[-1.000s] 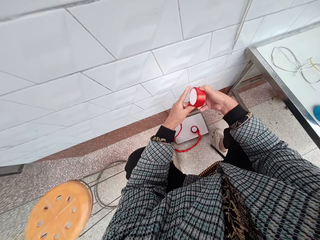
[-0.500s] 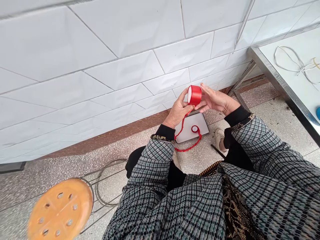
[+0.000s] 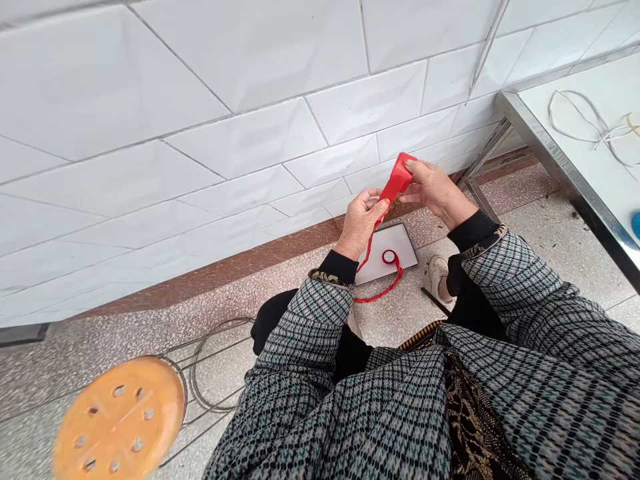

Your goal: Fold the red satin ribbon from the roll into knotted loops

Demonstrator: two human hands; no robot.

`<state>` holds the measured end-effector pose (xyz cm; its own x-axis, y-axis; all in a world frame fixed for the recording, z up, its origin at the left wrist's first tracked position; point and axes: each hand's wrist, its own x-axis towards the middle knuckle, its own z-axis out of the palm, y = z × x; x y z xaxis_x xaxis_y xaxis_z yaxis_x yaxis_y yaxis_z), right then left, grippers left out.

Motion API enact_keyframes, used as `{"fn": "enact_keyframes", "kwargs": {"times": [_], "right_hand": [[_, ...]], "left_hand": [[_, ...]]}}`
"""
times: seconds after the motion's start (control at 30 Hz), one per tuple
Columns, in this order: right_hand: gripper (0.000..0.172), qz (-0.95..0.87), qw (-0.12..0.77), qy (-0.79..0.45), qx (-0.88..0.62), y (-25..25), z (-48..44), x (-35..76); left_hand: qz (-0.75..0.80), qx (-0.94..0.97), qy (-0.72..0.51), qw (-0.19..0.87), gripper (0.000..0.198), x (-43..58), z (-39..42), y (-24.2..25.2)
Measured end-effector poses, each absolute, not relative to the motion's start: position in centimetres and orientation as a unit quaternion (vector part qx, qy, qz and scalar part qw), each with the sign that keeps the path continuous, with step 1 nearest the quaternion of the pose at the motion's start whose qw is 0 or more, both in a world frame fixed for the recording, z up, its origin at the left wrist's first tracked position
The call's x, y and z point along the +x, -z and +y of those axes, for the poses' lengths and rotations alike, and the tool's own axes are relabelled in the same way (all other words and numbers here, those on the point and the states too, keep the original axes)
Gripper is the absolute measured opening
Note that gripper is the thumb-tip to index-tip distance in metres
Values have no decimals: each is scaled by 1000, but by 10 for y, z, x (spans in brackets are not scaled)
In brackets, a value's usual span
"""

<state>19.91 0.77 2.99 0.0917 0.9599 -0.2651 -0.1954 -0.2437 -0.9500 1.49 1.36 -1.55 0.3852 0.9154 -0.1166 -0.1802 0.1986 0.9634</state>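
Note:
My right hand [image 3: 434, 192] grips a roll of red ribbon [image 3: 400, 176], raised in front of the white tiled wall. My left hand [image 3: 361, 220] pinches the red ribbon strand [image 3: 373, 235] just below the roll. The strand runs down past my left wrist to the floor. There it loops to a small red spool [image 3: 389, 257] lying on a white square board [image 3: 375, 265].
An orange round stool [image 3: 119, 420] with holes stands at the lower left, with a wire ring [image 3: 210, 373] on the floor beside it. A steel-edged table [image 3: 560, 167] at the right carries white cords [image 3: 590, 127]. My shoe [image 3: 437, 272] rests near the board.
My right hand has lifted and tilted the red roll, so its white end face no longer shows. A wider length of ribbon is stretched between the roll and my left hand.

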Motion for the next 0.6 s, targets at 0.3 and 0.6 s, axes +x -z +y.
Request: {"fn": "enact_keyframes", "kwargs": {"times": [0.3,0.6], "right_hand": [[40,-250,458,-673,-525,-35,9,196],[43,-258,336,-758,-496,-46,4,196]], "left_hand": [[396,540,-367,645,36,12,10,6],[329,577,-339,666,94,0,20,6]]}}
